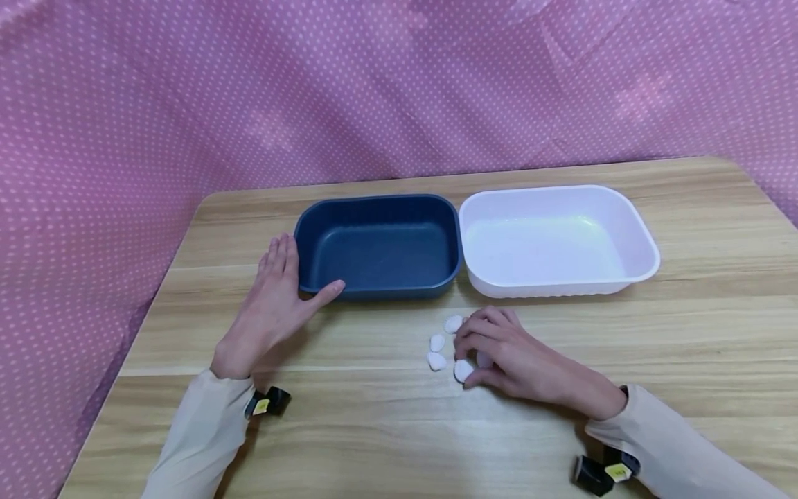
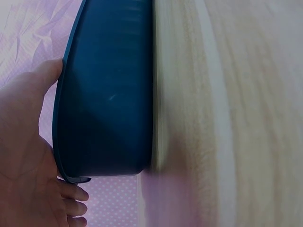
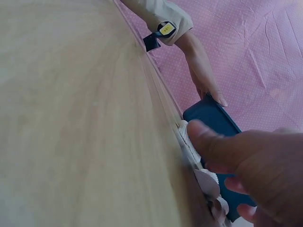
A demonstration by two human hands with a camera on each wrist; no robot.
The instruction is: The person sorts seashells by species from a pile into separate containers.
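My left hand point(image 1: 272, 312) rests with straight fingers along the left end of the dark blue basin point(image 1: 374, 294), its thumb over the near rim. In the left wrist view the thumb point(image 2: 49, 73) touches the basin's rim. My right hand point(image 1: 499, 350) is low over the table, fingers curled around a small white seashell point(image 1: 463, 371) between thumb and index finger. Another white shell point(image 1: 483, 360) shows under the palm. Just left of the hand lie several more shells point(image 1: 437, 361). Ribbed shells point(image 3: 207, 183) appear beside the right hand in the right wrist view.
A white basin point(image 1: 561, 287) stands against the blue basin's right side. Both sit toward the back of the wooden table point(image 1: 374, 430). Pink dotted cloth point(image 1: 374, 90) hangs behind the table and at its left.
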